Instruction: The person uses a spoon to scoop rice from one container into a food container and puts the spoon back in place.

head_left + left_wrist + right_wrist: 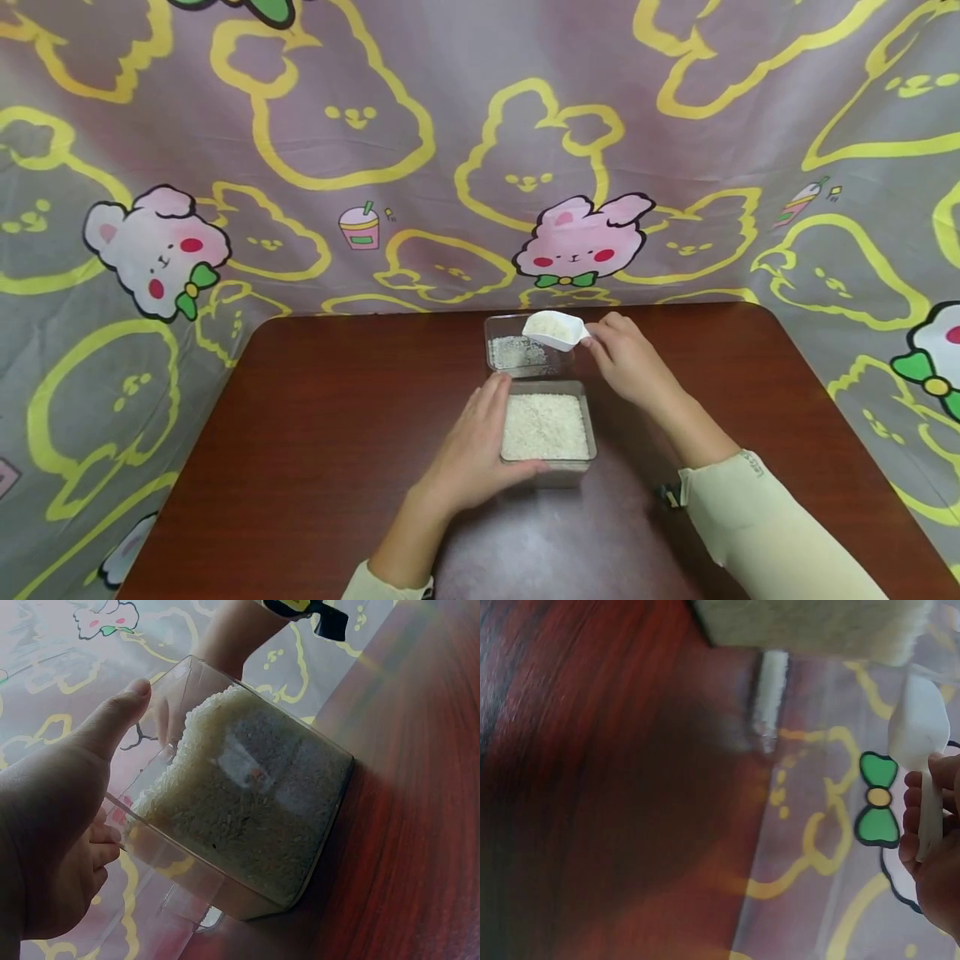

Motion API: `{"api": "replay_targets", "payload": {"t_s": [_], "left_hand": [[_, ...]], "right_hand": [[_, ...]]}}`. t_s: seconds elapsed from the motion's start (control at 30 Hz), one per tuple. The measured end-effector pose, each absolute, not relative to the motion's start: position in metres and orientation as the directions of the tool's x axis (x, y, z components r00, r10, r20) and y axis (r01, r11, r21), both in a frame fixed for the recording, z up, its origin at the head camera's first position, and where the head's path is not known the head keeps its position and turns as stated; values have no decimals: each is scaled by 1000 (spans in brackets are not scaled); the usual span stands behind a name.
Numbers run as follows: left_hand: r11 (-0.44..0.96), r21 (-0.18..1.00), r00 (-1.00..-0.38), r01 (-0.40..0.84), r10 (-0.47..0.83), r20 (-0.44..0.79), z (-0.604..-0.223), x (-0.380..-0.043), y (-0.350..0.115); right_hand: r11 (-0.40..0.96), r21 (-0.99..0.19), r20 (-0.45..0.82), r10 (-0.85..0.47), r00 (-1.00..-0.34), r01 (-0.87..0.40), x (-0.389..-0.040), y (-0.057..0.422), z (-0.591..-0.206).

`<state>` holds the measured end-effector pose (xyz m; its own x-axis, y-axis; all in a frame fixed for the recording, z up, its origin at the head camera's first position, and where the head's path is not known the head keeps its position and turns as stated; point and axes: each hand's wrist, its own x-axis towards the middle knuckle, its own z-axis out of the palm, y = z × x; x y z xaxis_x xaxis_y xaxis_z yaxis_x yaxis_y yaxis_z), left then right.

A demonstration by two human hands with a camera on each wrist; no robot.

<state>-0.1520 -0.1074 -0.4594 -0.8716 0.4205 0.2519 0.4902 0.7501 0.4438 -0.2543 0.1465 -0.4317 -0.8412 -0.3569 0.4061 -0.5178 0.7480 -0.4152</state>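
My right hand (628, 357) grips the handle of a white plastic scoop (919, 724). White rice lies in the scoop, which is over the right part of a clear shallow container (489, 333) with a thin layer of rice (517, 353) inside. Nearer to me, a deeper clear container (592, 454) stands nearly full of rice (546, 425). My left hand (472, 457) holds this deeper container around its near left corner, thumb on the near side and fingers along the left side. The left wrist view shows the rice (247, 787) through its wall.
Both containers stand on a dark red-brown wooden table (337, 433), one behind the other. A patterned curtain (435, 200) with cartoon bears and rabbits hangs behind the table's far edge and along both sides.
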Motion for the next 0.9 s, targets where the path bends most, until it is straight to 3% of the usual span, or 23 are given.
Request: {"api": "replay_targets", "payload": {"t_s": [0.2, 0.5, 0.9], "left_hand": [[755, 437, -872, 490, 422, 250, -459, -152, -107], [754, 428, -867, 498, 423, 263, -459, -152, -107], [759, 435, -874, 485, 418, 246, -459, -152, -107]], "right_hand": [[792, -381, 335, -363, -870, -477, -266, 142, -446], [791, -355, 347, -383, -856, -498, -265, 134, -453], [816, -452, 75, -368, -927, -360, -273, 130, -439]]}}
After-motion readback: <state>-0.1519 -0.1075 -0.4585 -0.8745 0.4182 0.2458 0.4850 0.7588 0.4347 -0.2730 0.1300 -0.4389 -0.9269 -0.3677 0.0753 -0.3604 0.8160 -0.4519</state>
